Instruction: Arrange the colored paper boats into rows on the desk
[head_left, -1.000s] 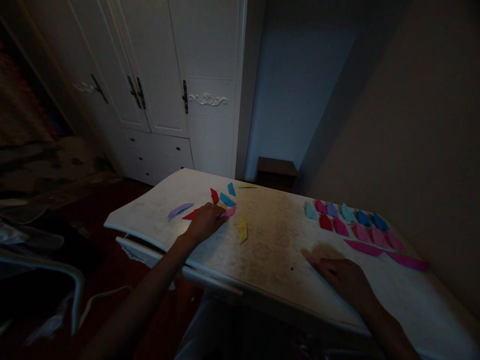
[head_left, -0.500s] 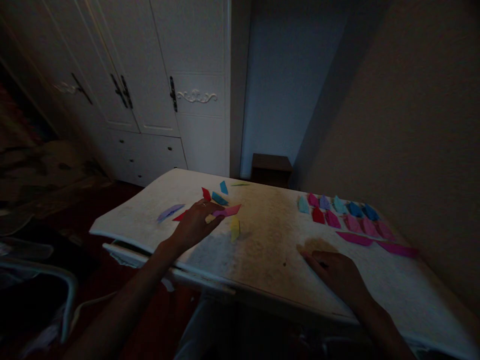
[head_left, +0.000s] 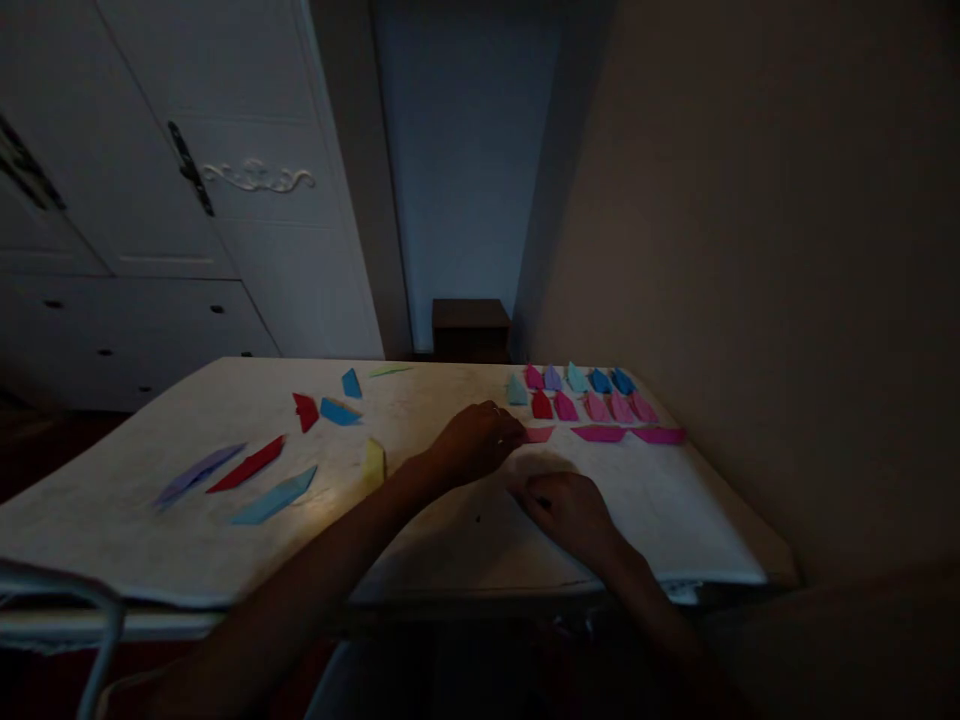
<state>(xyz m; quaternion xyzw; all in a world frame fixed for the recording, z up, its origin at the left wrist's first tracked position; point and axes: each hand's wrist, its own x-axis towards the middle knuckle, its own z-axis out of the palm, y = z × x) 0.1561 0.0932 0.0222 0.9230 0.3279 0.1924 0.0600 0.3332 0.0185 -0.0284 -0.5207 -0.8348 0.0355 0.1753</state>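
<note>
My left hand (head_left: 480, 440) reaches across the table and pinches a pink folded paper piece (head_left: 538, 435), its far end sticking out past the fingers. That piece lies level with two magenta folded papers (head_left: 598, 433), to their left. Just behind are two rows of standing folded papers in pink, red, purple and blue, among them a red one (head_left: 541, 405). My right hand (head_left: 574, 510) rests on the tabletop nearer to me, fingers curled in and thumb side pointing left; nothing shows in it.
Loose folded papers lie spread on the left of the white-topped table (head_left: 420, 560): purple (head_left: 199, 473), red (head_left: 247, 466), light blue (head_left: 276, 497), blue (head_left: 341, 411) and a yellow one (head_left: 374, 465) beside my left forearm. A wall (head_left: 720, 280) borders the right side.
My left hand has carried the pink paper from the loose pieces rightward to the front of the rows. The view has turned right. My right hand stays on the table, little changed.
</note>
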